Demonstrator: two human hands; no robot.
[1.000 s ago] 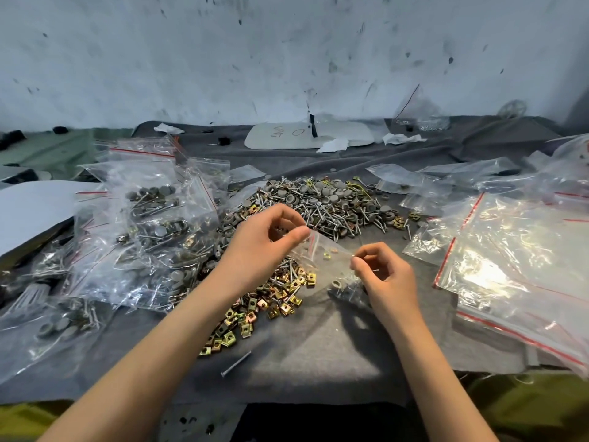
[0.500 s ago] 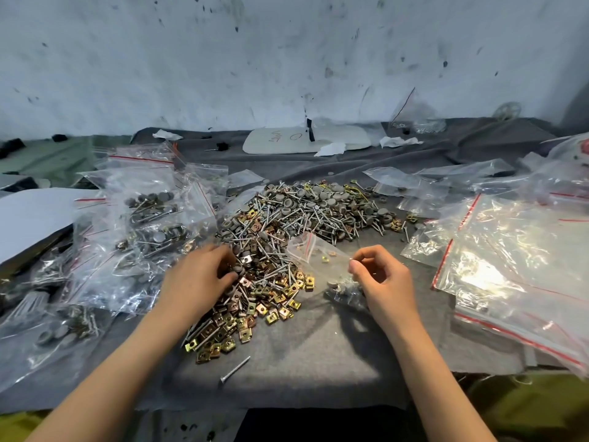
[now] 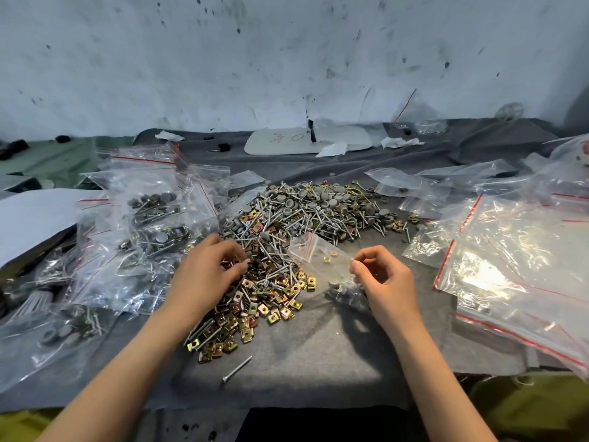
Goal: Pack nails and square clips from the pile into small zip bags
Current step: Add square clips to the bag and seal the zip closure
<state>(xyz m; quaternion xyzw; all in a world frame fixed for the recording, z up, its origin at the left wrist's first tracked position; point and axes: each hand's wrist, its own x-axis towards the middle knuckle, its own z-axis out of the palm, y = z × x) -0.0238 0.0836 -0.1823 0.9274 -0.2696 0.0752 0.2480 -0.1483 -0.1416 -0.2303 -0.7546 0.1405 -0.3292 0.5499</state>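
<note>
Head view. Since a second ago the left hand [image 3: 204,275] has left the bag mouth and dropped to the near-left part of the pile [image 3: 318,215]; the right hand [image 3: 385,282] has kept its place.

Left hand: fingers bent down among the nails [image 3: 280,275] and the square clips [image 3: 267,301], fingertips touching them. Whether a piece is pinched cannot be told.

Right hand: thumb and forefinger pinch the right edge of the small zip bag [image 3: 322,256]. The bag lies between the hands, just right of the pile, with its red-lined mouth toward the far left. A few clips show inside it.

The pile sits mid tabletop [image 3: 318,355] on grey cloth, nails mostly far, brass-coloured clips mostly near. One loose nail [image 3: 237,369] lies apart, near the front edge.

Filled bags [image 3: 149,224] are heaped at left. Empty bags [image 3: 510,260] lie stacked at right.
</note>
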